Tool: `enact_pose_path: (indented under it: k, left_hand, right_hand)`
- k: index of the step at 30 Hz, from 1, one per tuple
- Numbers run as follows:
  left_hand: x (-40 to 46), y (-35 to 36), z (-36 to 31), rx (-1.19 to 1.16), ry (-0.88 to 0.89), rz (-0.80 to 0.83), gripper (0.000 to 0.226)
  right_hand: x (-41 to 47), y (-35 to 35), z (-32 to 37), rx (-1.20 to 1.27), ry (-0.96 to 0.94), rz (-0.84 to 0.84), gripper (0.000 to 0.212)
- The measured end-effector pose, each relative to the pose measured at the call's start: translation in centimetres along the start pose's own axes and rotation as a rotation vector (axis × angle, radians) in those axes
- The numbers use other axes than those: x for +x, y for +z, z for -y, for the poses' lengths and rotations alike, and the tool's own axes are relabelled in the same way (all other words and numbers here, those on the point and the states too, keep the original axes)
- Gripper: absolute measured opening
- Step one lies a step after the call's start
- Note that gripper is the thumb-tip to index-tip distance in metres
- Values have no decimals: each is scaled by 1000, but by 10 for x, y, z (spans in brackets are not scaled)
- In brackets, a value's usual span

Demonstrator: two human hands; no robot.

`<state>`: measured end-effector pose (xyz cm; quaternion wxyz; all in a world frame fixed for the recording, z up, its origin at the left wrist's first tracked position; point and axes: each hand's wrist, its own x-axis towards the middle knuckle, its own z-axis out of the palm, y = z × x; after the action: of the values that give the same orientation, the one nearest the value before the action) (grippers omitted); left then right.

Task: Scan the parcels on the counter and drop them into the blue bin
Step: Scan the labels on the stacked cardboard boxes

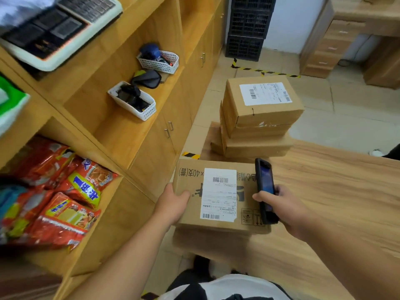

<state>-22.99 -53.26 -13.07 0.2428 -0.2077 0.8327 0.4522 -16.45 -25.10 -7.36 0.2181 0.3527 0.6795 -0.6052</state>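
Observation:
A flat cardboard parcel [220,221] with a white shipping label [218,194] lies at the left end of the wooden counter [335,191]. My left hand [173,204] grips its left edge, thumb on top. My right hand [287,208] holds a black handheld scanner [265,189] upright over the parcel's right side, screen lit. Behind it stands a stack of three cardboard parcels [257,122], the top one carrying a barcode label [265,93]. No blue bin is in view.
Wooden shelving at left holds snack packs [56,202], two white baskets [132,100] [159,60] and a scale [58,29]. Black crates [249,27] stand at the back, a wooden drawer unit [329,46] at far right. Striped tape marks the floor.

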Motion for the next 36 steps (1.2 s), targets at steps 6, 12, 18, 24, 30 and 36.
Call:
enact_pose_path:
  k: [6, 12, 18, 24, 30, 36]
  left_hand:
    - [-68, 14, 26, -130, -43, -162, 28]
    - [-155, 33, 63, -221, -155, -347, 33]
    - [-238, 33, 123, -361, -355, -500, 61]
    - [-327, 40, 203, -793, -519, -647, 90]
    - [-426, 51, 285, -1084, -529, -744, 72]
    - [-528, 68, 389, -1336, -542, -834, 83]
  right_hand:
    - [-11, -18, -5, -80, -54, 149, 49]
    - [-34, -25, -21, -207, -101, 343, 50]
    - [-69, 3, -41, -343, -162, 512, 35]
    - [-120, 52, -78, -502, -219, 653, 33]
    - [-191, 111, -133, -664, -276, 789, 36]
    - [-280, 167, -215, -838, -317, 885, 35]
